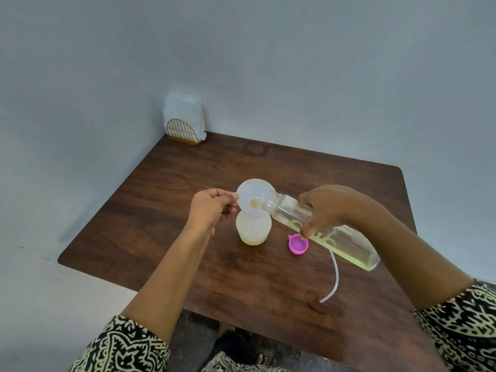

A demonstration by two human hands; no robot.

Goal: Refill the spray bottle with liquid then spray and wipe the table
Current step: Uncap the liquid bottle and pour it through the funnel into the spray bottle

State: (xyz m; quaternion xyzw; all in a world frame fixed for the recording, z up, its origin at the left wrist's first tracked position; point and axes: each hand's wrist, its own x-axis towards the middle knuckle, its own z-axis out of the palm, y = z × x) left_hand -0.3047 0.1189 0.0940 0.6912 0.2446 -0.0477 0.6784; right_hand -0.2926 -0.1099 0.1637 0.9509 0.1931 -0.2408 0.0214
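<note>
The left hand (212, 208) pinches the rim of a white funnel (253, 201) between thumb and curled fingers, with the funnel's bowl just right of the pinch. Directly below the funnel, touching its stem, the spray bottle (253, 230) stands upright on the table (188, 167), uncapped, with a thin yellowish layer at its bottom. The right hand (331, 209) wraps around a clear refill bottle (349, 247), which is tilted so that its open mouth reaches left of the grip into the funnel bowl; its pale yellow liquid lies in the lower body behind the grip. A pink cap (298, 244) sits on the table just under the right fingertips, and a clear tube (335, 272) curves nearer the person. A napkin holder (183, 130) stands at the far corner.
</note>
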